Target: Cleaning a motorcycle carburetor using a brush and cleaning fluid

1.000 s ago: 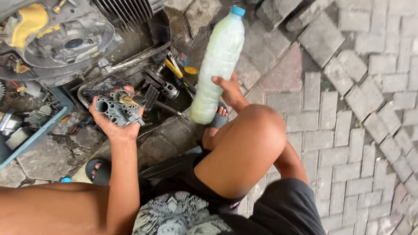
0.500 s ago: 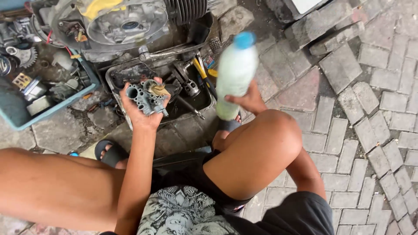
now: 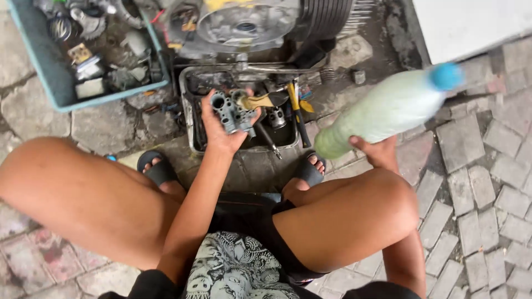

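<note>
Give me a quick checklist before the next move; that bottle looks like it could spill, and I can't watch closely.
1. Blue cap on the plastic bottle: ok, in place.
2. Right hand grip on the bottle: ok at the base, though the bottle is tilted and blurred.
3. Left hand grip on the carburetor body: ok, cupped in the palm.
4. Metal tray beneath the carburetor body: ok.
5. Bottle seal: cannot tell.
</note>
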